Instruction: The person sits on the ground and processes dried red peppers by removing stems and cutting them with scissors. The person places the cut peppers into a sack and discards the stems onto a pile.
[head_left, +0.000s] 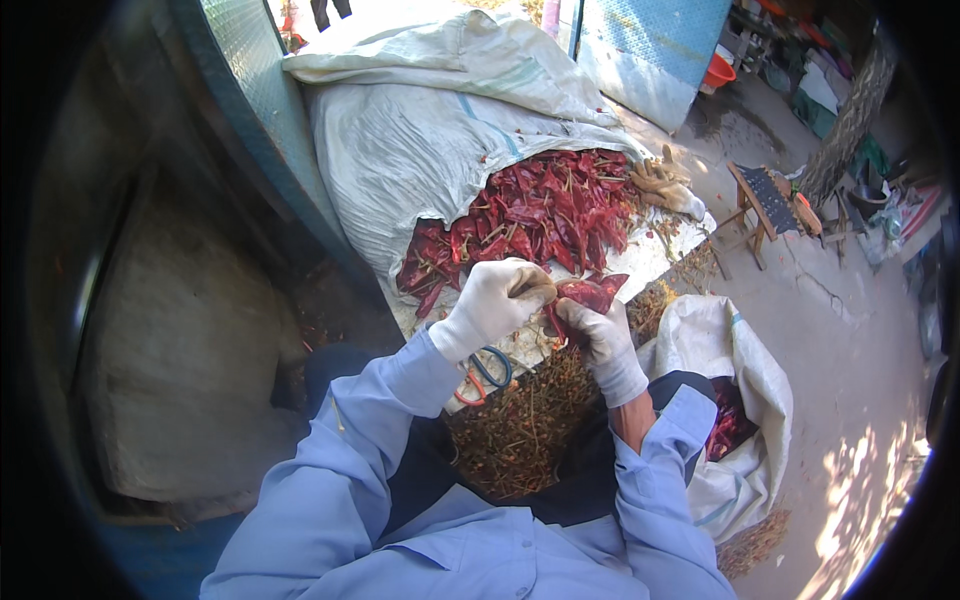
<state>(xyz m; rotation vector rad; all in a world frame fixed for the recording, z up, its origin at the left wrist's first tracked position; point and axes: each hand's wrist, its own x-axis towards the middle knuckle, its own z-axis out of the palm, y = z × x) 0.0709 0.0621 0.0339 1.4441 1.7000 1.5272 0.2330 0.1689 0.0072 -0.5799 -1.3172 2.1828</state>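
Note:
Both my hands wear white knit work gloves with soiled fingers. My right hand grips several dried red chili peppers. Close against their left side is my left hand, fingers pinched together; whether a stem is between them cannot be told. Behind the hands, a heap of dried red chilies spills from a white woven sack onto a pale board. Scissors or snips with one blue and one red handle lie at the board's near edge, below my left wrist, their blades hidden.
Stems and debris cover the ground between my legs. An open white sack with chilies stands by my right knee. Brown-stained gloves lie beyond the heap. A small wooden stool and a tree trunk stand right; a blue metal door panel rises left.

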